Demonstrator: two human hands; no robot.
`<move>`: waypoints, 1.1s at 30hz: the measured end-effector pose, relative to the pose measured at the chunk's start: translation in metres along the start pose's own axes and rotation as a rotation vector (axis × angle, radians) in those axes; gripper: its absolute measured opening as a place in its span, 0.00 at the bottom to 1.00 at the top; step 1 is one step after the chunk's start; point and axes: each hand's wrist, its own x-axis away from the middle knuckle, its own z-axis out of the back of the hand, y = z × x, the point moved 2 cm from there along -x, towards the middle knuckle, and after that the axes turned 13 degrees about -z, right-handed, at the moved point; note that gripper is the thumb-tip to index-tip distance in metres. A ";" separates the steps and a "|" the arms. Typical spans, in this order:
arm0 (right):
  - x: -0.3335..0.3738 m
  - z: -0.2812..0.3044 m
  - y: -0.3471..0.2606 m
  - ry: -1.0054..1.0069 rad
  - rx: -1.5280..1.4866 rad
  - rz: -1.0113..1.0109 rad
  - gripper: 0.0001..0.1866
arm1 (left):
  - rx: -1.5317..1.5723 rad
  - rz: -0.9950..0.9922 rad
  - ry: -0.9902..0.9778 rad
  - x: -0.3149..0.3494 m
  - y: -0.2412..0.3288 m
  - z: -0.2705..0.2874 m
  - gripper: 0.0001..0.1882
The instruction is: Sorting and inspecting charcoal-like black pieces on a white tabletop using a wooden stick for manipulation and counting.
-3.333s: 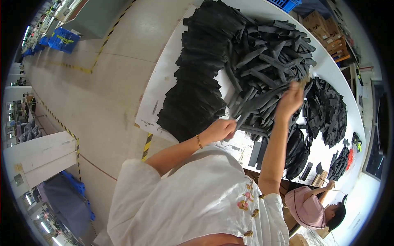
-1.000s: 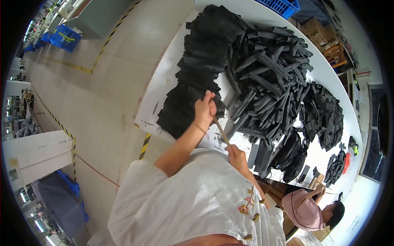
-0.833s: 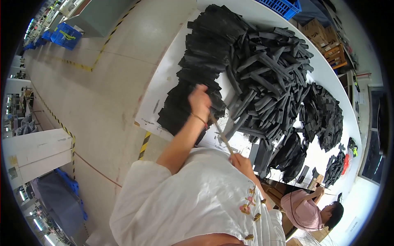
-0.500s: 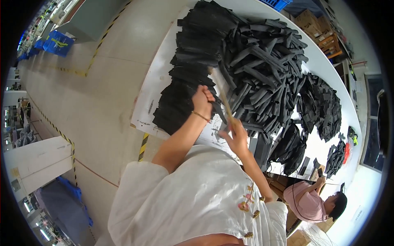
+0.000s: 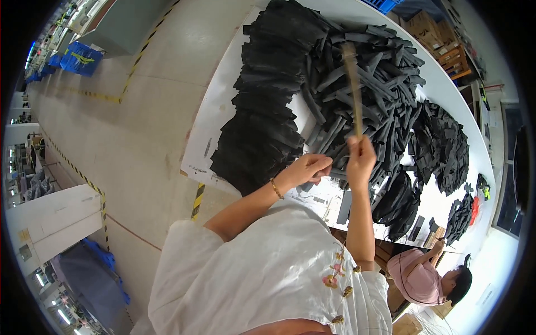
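Pinching the lower end of a thin tan strip (image 5: 353, 89), the right hand (image 5: 360, 159) has its fingers closed around it, and the strip rises from the hand across the loose heap of black foam strips (image 5: 368, 84) on the white table (image 5: 223, 106). The left hand (image 5: 306, 169) sits just left of the right hand, at the near foot of that heap, with its fingers curled; it seems to press on a dark piece, though the view is too small to be sure. Left of the heap, neat overlapping rows of flat black sheets (image 5: 262, 111) run along the table's near edge. Right of the heap lie further black piles (image 5: 446, 145). Beyond the table's far end stand a blue crate (image 5: 385, 4) and brown cardboard boxes (image 5: 432, 30). More blue crates (image 5: 78, 58) stand on the floor far left of the table, beside yellow-and-black floor tape (image 5: 142, 53).
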 end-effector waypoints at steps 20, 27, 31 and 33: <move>-0.037 0.035 0.064 -0.103 0.203 -0.032 0.08 | -1.709 -0.185 -0.288 -0.040 -0.024 0.156 0.05; 0.029 0.063 0.083 -0.277 0.494 0.137 0.07 | -1.088 -0.184 -0.033 -0.044 0.003 0.167 0.06; 0.031 0.066 0.083 -0.284 0.501 0.173 0.07 | -0.966 -0.161 0.016 -0.042 0.014 0.162 0.07; 0.031 0.065 0.083 -0.285 0.491 0.188 0.08 | -0.966 -0.167 0.006 -0.041 0.016 0.159 0.07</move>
